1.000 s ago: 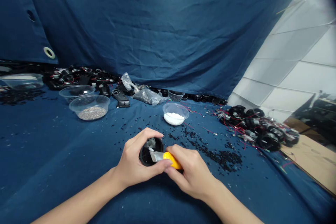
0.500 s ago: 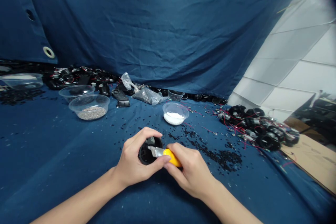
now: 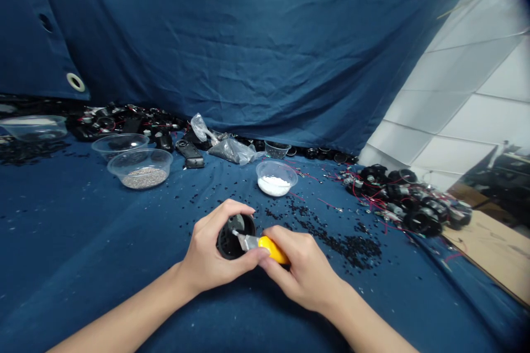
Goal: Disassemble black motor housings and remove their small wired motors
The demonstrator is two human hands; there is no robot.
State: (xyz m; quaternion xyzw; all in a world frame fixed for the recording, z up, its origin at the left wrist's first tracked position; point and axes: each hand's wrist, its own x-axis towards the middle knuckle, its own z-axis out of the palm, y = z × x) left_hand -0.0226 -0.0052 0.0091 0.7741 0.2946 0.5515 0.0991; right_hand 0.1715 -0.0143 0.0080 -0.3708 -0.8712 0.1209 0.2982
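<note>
My left hand [image 3: 213,251] is closed around a round black plastic housing [image 3: 227,242], its open side tilted toward me. Its thumb reaches over near the tool. My right hand [image 3: 304,267] grips a yellow-handled utility knife [image 3: 271,248]. The metal front of the knife points into the housing, where a small pale piece [image 3: 235,233] shows at the tip. Whether the tip touches that piece I cannot tell. Beyond the hands stands a clear bowl of small white pieces [image 3: 274,185].
Small black parts [image 3: 351,248] lie scattered to the right. Black housings with red wires [image 3: 414,204] are heaped farther right beside a cardboard sheet [image 3: 492,253]. At left stands a clear bowl of tiny metallic pieces [image 3: 144,176]. Plastic bags [image 3: 234,150] lie by the blue curtain [image 3: 248,49].
The knife's metal tip has shifted very slightly within the housing. Both hands keep nearly the same place and the same grip.
</note>
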